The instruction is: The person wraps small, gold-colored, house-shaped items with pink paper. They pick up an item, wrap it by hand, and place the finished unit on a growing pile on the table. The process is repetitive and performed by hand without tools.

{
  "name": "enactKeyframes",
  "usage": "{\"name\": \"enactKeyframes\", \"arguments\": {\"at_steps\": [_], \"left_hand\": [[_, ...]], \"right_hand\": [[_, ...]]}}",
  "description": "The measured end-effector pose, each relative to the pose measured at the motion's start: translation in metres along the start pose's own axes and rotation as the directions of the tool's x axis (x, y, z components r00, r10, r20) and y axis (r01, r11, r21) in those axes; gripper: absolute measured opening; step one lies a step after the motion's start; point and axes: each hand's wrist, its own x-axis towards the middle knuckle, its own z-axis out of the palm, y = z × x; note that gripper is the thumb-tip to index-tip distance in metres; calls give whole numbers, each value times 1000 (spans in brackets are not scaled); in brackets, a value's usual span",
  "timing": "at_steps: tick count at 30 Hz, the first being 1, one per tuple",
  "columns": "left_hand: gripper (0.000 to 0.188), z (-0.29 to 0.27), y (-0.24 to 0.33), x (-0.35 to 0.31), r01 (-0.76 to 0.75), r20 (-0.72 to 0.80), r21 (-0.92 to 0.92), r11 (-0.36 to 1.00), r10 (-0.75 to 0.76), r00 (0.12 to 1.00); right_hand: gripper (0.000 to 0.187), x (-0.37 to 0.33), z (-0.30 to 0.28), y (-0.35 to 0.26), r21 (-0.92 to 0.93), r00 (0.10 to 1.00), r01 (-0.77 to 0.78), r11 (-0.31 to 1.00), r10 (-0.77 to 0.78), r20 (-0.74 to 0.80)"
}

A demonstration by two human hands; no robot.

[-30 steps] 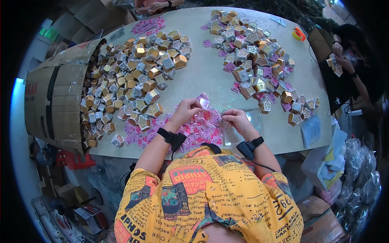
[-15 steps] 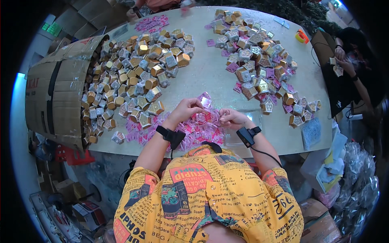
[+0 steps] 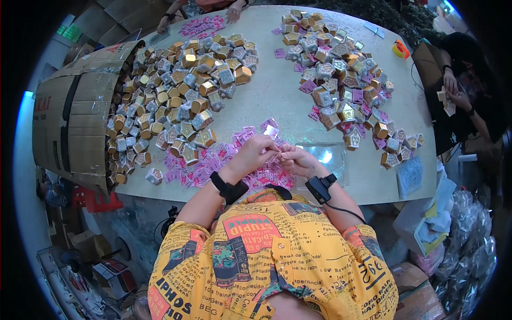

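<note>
My left hand (image 3: 255, 154) and my right hand (image 3: 300, 161) meet above the near edge of the table, fingertips pinched close together. Whatever lies between the fingertips is too small and hidden to make out. Beneath and around them spreads a heap of small pink printed packets (image 3: 197, 172), with a shiny one (image 3: 271, 131) just beyond my left hand. Beside my right hand lies a clear, glossy plastic sheet or tray (image 3: 336, 166). Both wrists wear black strapped devices.
Small gold house-shaped boxes (image 3: 173, 101), many in clear wrap, spill from a large cardboard carton (image 3: 80, 120) on the left. More boxes mixed with pink packets (image 3: 341, 74) lie on the right, near orange tape (image 3: 399, 49). Other people's hands (image 3: 234, 12) (image 3: 456, 96) show at the far edge and right.
My hands have come together from slightly apart, the left moving right and a little nearer, the right moving left. At the far edge, another person's hands have shifted beside the pink packets.
</note>
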Motion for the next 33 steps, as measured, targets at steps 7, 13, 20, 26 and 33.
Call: {"name": "enactKeyframes", "arguments": {"at_steps": [7,13,20,26,33], "left_hand": [[9,4,8,0,25,-103,-2,1000,-25,994],[9,13,5,0,300,-192,-432,851,-412,891],[9,11,-4,3,341,-99,-712,614,-569,816],[8,-15,20,0,201,-163,-821,535,-557,815],[9,-48,25,-31,316,-143,-572,757,-471,870]], "right_hand": [[11,-3,14,-7,-63,996,18,998,-23,-88],[19,-2,33,-12,-228,925,160,960,-227,-305],[16,13,47,-2,-517,793,353,780,-542,-278],[11,19,79,-6,-647,803,366,669,-578,-143],[7,31,115,1,-554,870,324,766,-472,-143]]}}
